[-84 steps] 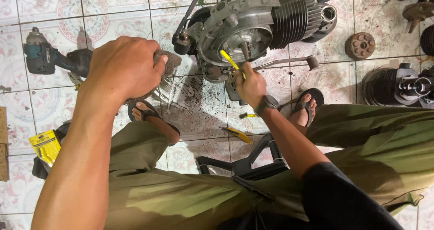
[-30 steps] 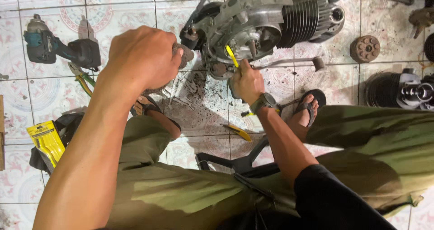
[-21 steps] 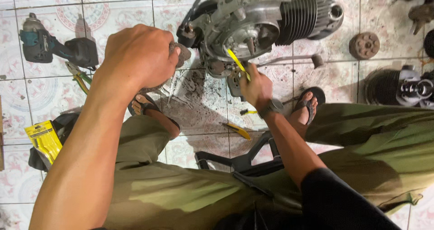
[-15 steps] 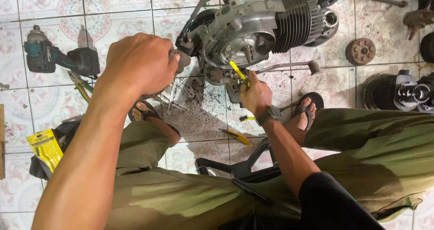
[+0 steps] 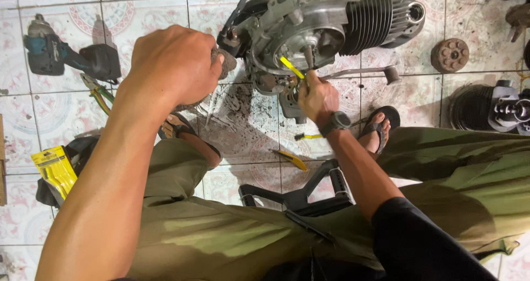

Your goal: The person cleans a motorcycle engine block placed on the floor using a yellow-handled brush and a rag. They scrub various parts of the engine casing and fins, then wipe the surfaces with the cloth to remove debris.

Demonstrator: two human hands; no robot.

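**Tool tip now at the engine's open side**

The right hand (image 5: 316, 96) grips a yellow-handled tool (image 5: 291, 67), its tip set into the engine (image 5: 326, 24) at the hand's 11 o'clock; half a second ago the hand sat lower on the casing. The left hand (image 5: 174, 65) is fisted around something grey at the engine's 9 o'clock edge, steady across the frames. An impact driver (image 5: 72, 54) lies at the fist's 9 o'clock on the tiles (image 5: 248, 126).
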